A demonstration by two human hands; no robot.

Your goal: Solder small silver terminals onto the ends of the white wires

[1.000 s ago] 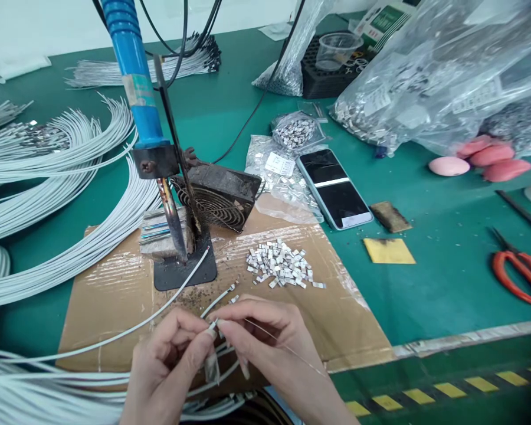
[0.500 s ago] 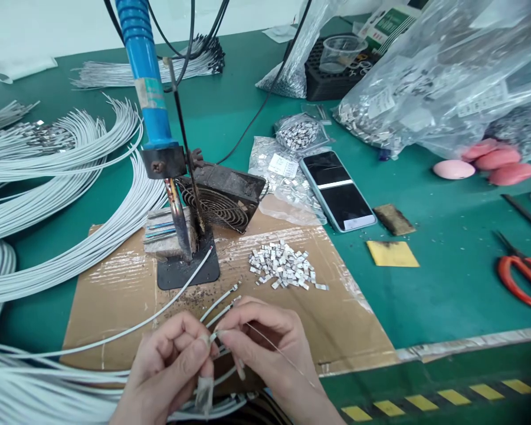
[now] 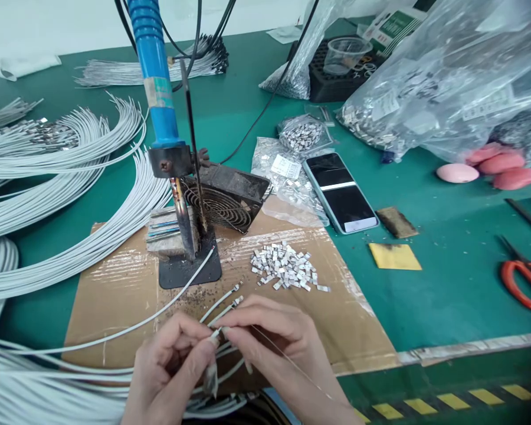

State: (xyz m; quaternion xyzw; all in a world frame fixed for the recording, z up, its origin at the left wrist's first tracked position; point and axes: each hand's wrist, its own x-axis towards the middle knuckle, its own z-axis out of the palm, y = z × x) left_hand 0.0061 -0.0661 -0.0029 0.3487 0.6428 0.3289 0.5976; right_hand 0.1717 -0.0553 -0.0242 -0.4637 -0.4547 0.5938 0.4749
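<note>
Low in the middle of the head view, my left hand [image 3: 172, 366] pinches a white cable [image 3: 216, 334] close to its end. A strip of whitish tape or cloth [image 3: 210, 378] hangs at its fingers. My right hand [image 3: 278, 342] is closed, with thumb and forefinger meeting at that cable end; any small part there is hidden. A thin silvery wire [image 3: 287, 357], like solder wire, runs from inside this hand across the wrist. Just beyond the fingers lie two cables with metal terminals [image 3: 236, 301]. A pile of small metal terminals [image 3: 285, 267] sits further off on the cardboard [image 3: 345, 330].
A blue-handled soldering iron [image 3: 153, 77] stands clamped tip-down over a black base [image 3: 190, 274], beside a small fan [image 3: 225, 198]. Bundled white cables [image 3: 62, 254] fill the left. At right are a phone [image 3: 340, 192], a yellow sponge [image 3: 395, 256], red-handled scissors [image 3: 524, 277] and plastic bags [image 3: 425, 100].
Both hands have shifted slightly right, still meeting at the cable end. The left thumb has moved closer to the right fingertips. The whole view has moved a little.
</note>
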